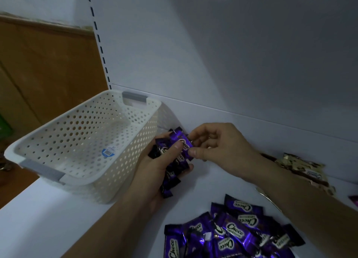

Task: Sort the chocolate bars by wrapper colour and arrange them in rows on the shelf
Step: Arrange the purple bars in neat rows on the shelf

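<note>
The white shelf [242, 133] was a smooth, matte board meeting a plain back panel, and everything in play lay on it. At its left end sat a cream plastic basket [120, 172], rigid and punched all over with round holes, with a grey handle [134, 96] at each short side and a blue barcode sticker [108, 152] showing on its floor. It stood close to the work, probably to serve as the supply bin.

Near the front edge lay a heap of purple bars [234, 232]. These were glossy foil pillows with crimped ends, overlapping at all angles rather than set in a row. Well apart, further right and partly behind the right forearm, lay the cream-and-brown bars [302, 166], apparently kept separate by colour.

The left hand [155, 172] was cupped palm-up just beside the basket, fingers and thumb curled round a bundle of purple bars [174, 166] — likely gathered to be squared up before laying a row. The right hand [222, 143] pinched the top bar [184, 143] between thumb and forefinger at its right end — probably to draw it off the bundle or straighten it there.
</note>
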A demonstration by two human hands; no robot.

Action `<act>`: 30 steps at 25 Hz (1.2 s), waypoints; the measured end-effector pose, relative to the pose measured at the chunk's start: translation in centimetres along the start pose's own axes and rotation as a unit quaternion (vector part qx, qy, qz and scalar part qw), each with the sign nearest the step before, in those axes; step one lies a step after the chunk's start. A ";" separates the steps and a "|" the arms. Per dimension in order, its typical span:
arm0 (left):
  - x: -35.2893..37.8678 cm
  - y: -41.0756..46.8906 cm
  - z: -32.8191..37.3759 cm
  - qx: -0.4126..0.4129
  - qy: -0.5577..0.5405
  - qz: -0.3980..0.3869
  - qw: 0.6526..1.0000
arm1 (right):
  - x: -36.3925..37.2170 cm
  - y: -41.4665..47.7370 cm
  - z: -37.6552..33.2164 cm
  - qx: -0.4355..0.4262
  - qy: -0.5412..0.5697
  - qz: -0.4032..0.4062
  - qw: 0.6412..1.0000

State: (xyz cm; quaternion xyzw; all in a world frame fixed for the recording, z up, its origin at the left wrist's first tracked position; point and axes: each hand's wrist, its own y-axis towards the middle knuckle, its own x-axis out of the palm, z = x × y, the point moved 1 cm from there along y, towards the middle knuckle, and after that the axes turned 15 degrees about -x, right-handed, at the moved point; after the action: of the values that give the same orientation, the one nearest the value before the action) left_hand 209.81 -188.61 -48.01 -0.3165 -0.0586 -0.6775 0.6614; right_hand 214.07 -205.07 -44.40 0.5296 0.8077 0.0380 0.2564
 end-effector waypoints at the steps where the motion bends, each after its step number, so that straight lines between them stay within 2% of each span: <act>1: 0.0 0.0 0.0 0.001 -0.004 -0.003 1.000 | -0.2 -0.1 0.0 -0.002 0.004 0.013 1.000; 6: -0.2 0.3 0.2 0.006 -0.033 0.023 0.999 | -1.8 -1.0 -0.1 0.027 0.054 0.047 0.997; 11: 0.1 0.2 -0.1 0.043 0.047 0.001 0.998 | -1.9 -1.7 0.7 0.042 0.033 0.028 0.998; 14: 0.1 0.3 -0.3 0.055 0.070 0.002 0.996 | -1.3 -2.0 0.7 -0.035 -0.087 -0.014 0.995; 18: 0.1 0.1 -0.2 0.045 0.075 0.003 0.996 | -1.2 -2.2 0.5 -0.170 -0.263 -0.032 0.949; 20: 0.2 -0.1 -0.2 0.041 0.068 -0.007 0.997 | -1.3 -2.2 0.8 -0.191 -0.281 -0.032 0.940; 24: 0.1 0.1 0.1 0.012 -0.001 -0.001 1.000 | -2.5 -2.0 1.2 -0.066 -0.153 -0.006 0.986; 27: 0.1 0.3 0.2 -0.008 -0.032 0.010 0.999 | -3.3 -1.8 1.8 -0.017 -0.108 0.003 0.994; 30: 0.1 0.2 0.2 -0.013 -0.035 0.017 0.999 | -3.2 -1.8 2.4 0.001 -0.144 -0.010 0.990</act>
State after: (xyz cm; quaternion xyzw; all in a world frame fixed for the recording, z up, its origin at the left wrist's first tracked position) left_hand 210.13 -188.61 -47.87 -0.3491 -0.0673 -0.6558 0.6659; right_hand 214.59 -209.20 -45.85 0.5215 0.7678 -0.0424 0.3697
